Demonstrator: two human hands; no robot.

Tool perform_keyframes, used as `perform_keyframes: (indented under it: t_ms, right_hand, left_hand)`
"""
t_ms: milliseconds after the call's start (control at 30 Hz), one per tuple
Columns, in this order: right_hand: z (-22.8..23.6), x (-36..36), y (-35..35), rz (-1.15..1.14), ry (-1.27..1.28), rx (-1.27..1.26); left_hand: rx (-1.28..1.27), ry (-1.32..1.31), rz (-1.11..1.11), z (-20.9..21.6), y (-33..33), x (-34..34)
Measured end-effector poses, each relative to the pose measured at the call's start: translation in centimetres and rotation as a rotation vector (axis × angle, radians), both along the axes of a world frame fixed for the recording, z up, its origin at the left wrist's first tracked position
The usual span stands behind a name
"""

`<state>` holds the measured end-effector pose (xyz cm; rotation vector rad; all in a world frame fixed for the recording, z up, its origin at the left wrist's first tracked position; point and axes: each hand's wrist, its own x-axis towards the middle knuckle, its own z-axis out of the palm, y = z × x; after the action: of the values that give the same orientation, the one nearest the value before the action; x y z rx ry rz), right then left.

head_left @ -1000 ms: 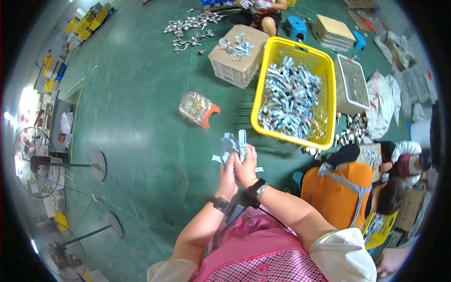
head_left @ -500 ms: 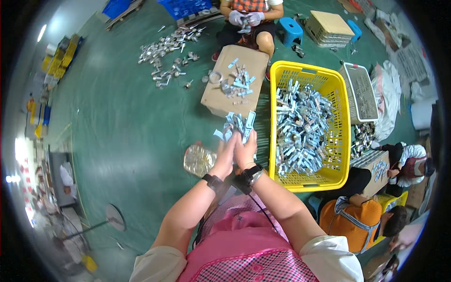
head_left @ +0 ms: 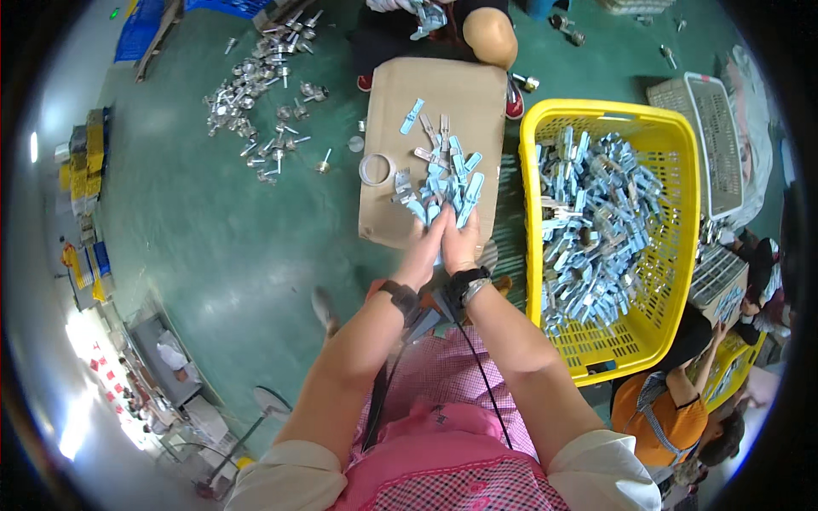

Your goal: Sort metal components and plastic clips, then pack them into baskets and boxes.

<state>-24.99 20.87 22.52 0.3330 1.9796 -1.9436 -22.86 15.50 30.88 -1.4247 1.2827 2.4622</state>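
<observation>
My left hand [head_left: 422, 254] and my right hand [head_left: 461, 245] are cupped together, fingers forward, around a bunch of light-blue, flat clip-like pieces [head_left: 469, 201]. Some of the bunch sticks out past my fingertips; the fingers themselves are partly hidden. Both hands are over the near part of a brown cardboard box [head_left: 388, 98]. More loose clip-like pieces [head_left: 444, 136], blue and bare metal, lie on its top just beyond my hands. A roll of tape [head_left: 365, 171] rests at the box's left side.
Right of the box stands a yellow plastic basket [head_left: 692, 204] with many blue clip-like pieces [head_left: 596, 226] inside. Metal parts with stems [head_left: 256, 89] lie piled on the green floor at the left. A person's knee [head_left: 491, 38] is at the box's far edge. A grey crate [head_left: 720, 145] stands beyond the basket.
My hands have gone forward with the bunch, from short of the cardboard box to over its near part. The view has shifted, bringing box and basket closer.
</observation>
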Motion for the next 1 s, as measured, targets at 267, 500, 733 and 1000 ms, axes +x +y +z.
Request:
perform_keyframes:
  t_ms: [267,500,733,1000]
  right_hand:
    - [-9.3,-1.9,-3.1,-0.17,-0.097,0.034]
    - [-8.9,-3.2,-3.0,-0.013,-0.113,0.284]
    - [-8.6,-4.7,-2.8,0.033,-0.132,0.252]
    - [-6.4,-5.0,-1.2,0.208,-0.018,0.327]
  left_hand:
    - [0.129,0.006,-0.219,-10.8,-5.7,-3.9]
    - [0.136,-0.034,-0.402,-11.8,-7.8,-3.4]
    - [-0.044,0.051,-0.52,-14.3,-8.3,-2.8]
    - [-0.542,0.033,-0.677,-11.6,-9.0,-2.0]
